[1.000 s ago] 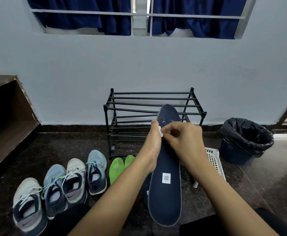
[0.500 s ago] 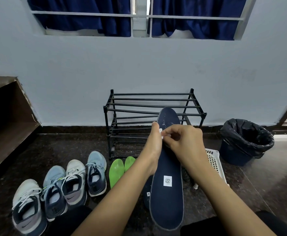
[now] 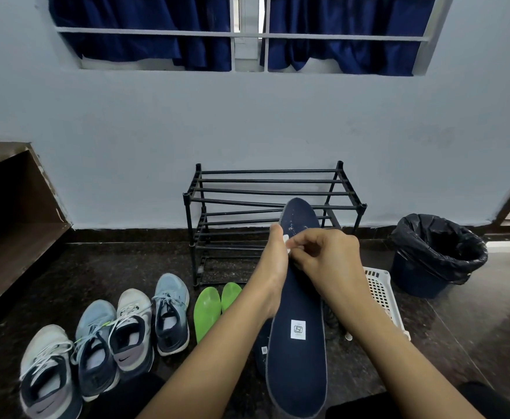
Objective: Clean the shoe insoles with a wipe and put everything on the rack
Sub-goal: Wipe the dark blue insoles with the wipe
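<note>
A long navy insole point(image 3: 297, 352) with a small white label stands tilted in front of me, its toe speckled with white marks. My left hand point(image 3: 273, 267) grips its left edge near the toe. My right hand point(image 3: 329, 261) pinches a small white wipe point(image 3: 287, 244) against the insole's upper part. A second navy insole point(image 3: 262, 347) lies on the floor behind it, mostly hidden. Two green insoles point(image 3: 206, 306) lie on the floor left of my arm. The black rack point(image 3: 265, 192) stands against the wall with bare shelves.
Several sneakers point(image 3: 108, 337) stand in a row on the dark floor at the left. A white plastic basket point(image 3: 382, 294) lies to the right of my hands, and a bin with a black liner point(image 3: 438, 255) stands beyond it. A wooden shelf point(image 3: 11, 231) juts in at far left.
My right hand with the wipe has shifted slightly on the upper insole. The insole and my left hand stay nearly where they were.
</note>
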Motion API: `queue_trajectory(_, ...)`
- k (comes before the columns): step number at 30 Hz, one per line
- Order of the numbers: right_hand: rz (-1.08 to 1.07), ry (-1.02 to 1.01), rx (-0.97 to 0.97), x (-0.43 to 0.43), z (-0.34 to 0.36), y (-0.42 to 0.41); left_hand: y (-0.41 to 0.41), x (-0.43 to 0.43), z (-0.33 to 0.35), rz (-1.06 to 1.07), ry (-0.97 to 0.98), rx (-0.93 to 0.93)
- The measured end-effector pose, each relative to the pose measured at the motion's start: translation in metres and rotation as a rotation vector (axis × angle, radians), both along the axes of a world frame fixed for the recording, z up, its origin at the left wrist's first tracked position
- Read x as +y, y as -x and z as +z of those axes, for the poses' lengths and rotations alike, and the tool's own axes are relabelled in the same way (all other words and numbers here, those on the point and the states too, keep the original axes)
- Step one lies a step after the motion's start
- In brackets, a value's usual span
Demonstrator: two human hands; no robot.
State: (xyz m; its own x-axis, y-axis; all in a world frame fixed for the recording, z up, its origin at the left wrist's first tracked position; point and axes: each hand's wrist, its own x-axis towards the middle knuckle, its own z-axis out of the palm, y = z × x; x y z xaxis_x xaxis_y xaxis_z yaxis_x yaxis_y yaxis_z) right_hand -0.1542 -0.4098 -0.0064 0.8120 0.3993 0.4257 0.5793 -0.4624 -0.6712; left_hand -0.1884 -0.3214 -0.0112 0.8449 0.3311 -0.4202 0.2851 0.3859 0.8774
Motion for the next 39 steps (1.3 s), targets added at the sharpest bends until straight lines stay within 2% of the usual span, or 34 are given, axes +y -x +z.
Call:
queue_trajectory(10,-0.072,-0.049,-0.081,0.002,0.000,-0.008,0.003,-0.008,0.000,-0.035,0.005,0.006)
queue_trajectory(17,0.006,0.002,0.027,0.000,0.000,-0.002,-0.001,0.001,0.000,0.015,0.017,0.007)
queue_trajectory(26,-0.057,-0.052,-0.042,0.000,0.005,-0.012,-0.004,-0.003,-0.008,-0.028,0.051,-0.015)
queue_trajectory(35,0.019,0.035,0.020,-0.003,0.006,-0.003,-0.003,0.002,-0.005,-0.008,0.047,0.008)
queue_trajectory(39,-0.015,-0.015,-0.008,-0.003,0.008,-0.007,-0.002,-0.002,-0.005,-0.012,0.060,0.004)
